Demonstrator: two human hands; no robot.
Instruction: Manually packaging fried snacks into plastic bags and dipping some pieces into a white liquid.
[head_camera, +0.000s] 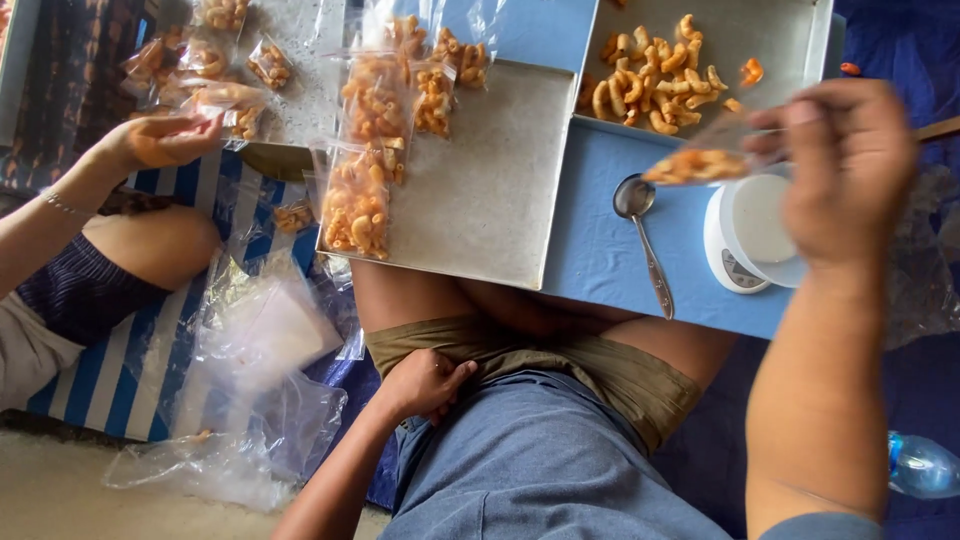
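My right hand is raised over a small white kitchen scale and pinches a small clear bag of orange curled snacks by its top. My left hand rests curled on my thigh, holding nothing. A metal spoon lies on the blue board beside the scale. Loose snacks are heaped in a metal tray at the far right.
A second flat metal tray holds several filled snack bags. Another person's hand at the left holds a bag near more filled ones. Empty plastic bags lie on the striped cloth. A water bottle lies lower right.
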